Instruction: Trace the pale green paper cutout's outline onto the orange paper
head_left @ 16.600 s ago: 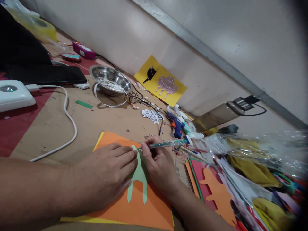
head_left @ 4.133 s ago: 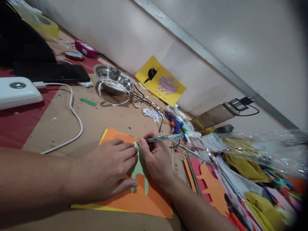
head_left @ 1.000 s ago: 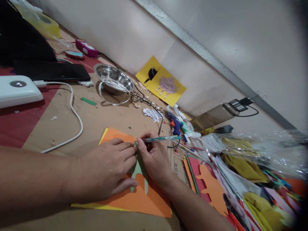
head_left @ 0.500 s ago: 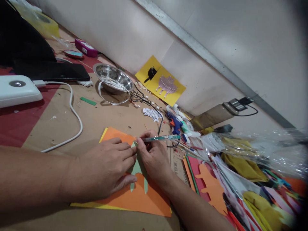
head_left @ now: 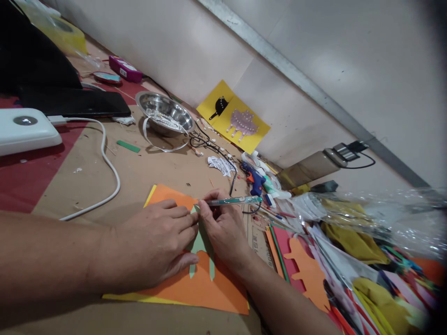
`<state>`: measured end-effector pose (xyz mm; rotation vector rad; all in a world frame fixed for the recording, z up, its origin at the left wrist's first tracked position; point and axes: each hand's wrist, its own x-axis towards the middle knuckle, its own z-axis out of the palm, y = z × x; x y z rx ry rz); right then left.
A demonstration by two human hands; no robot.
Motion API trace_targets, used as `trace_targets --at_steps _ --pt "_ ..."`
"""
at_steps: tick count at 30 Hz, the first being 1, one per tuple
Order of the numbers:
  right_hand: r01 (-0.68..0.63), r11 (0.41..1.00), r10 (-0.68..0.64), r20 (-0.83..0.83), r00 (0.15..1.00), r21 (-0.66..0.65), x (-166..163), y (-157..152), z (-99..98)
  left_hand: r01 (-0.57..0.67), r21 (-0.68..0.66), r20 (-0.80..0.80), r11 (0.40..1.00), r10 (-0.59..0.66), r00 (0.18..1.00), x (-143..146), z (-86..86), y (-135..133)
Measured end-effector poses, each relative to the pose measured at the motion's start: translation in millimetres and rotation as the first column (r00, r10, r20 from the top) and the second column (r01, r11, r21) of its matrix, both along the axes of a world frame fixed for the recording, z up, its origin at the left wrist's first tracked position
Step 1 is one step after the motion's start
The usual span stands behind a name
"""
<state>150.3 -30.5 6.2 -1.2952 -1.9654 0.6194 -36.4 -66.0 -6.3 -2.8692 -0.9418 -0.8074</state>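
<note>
My left hand (head_left: 159,244) lies flat with its fingers stretched out, on a light green paper cutout (head_left: 198,244) and the orange sheet (head_left: 220,295) beneath it. In my right hand (head_left: 225,228) a clear pen with teal ink (head_left: 242,200) is gripped, its tip end at the cutout's upper edge beside my left fingertips. Two narrow pointed strips of the cutout show below an orange edge; its middle is partly covered by my hands. A yellow sheet (head_left: 120,297) peeks out under the orange one.
A metal bowl (head_left: 167,109) stands behind, near a yellow card with cutouts (head_left: 240,118). A blue glue gun (head_left: 254,179) and bottle (head_left: 307,166) are at right, with piled coloured paper and an orange cutout (head_left: 305,272). A white power bank (head_left: 28,132) trails its cable (head_left: 113,179) leftward.
</note>
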Motion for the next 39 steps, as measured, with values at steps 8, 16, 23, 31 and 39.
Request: trace_targets --at_steps 8,16,23,31,39 --pt "-0.005 1.000 0.005 0.006 1.000 -0.010 0.7 -1.1 2.0 0.004 -0.002 0.003 1.000 -0.004 1.000 0.7 1.7 0.9" --pt "-0.009 1.000 0.009 -0.004 1.000 0.004 0.8 -1.0 1.3 0.006 -0.012 -0.004 1.000 -0.006 1.000 -0.3 1.1 0.1" --pt "-0.016 1.000 0.016 0.003 1.000 -0.011 0.3 -2.2 3.3 0.000 -0.026 -0.024 1.000 -0.001 1.000 0.5 -0.8 -1.2" --pt "-0.016 1.000 0.016 -0.004 1.000 0.001 1.4 -2.0 2.1 0.003 -0.012 -0.028 1.000 -0.003 1.000 -0.2 1.9 -0.5" --pt "0.007 1.000 -0.006 -0.010 1.000 0.013 2.3 -1.7 -1.3 0.003 -0.017 -0.017 1.000 -0.004 1.000 1.8 0.5 0.0"
